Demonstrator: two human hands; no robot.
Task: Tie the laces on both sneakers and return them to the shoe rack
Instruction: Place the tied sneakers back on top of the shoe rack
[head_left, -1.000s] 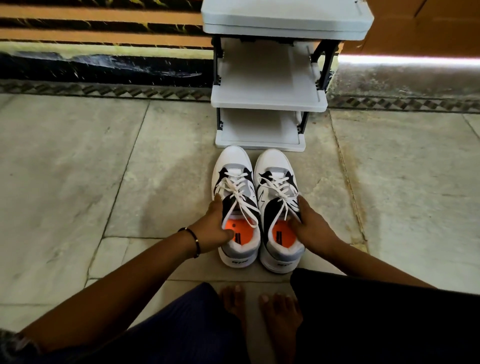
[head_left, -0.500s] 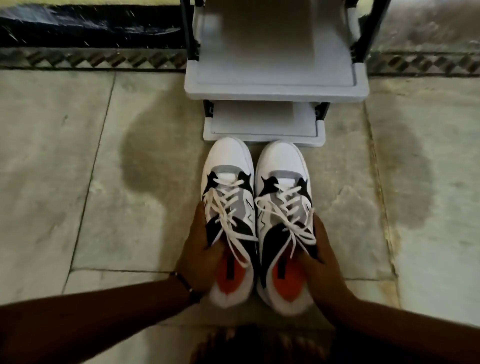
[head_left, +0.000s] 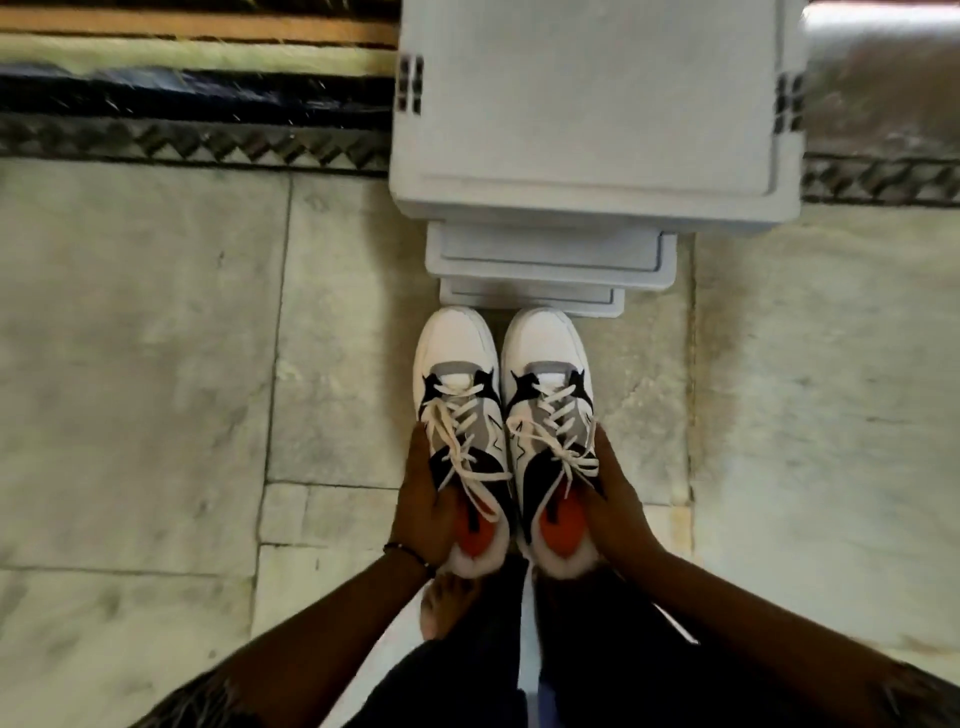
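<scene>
Two sneakers sit side by side in our grip: our left hand (head_left: 423, 499) clamps the left sneaker (head_left: 460, 415), our right hand (head_left: 615, 499) the right sneaker (head_left: 550, 415). Their long axes point far, toes just short of the shoe rack (head_left: 597, 104) ahead.

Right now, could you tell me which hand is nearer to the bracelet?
Left. The bracelet sits on that wrist, just behind the left hand; the right hand is across both sneakers, holding the other one.
</scene>
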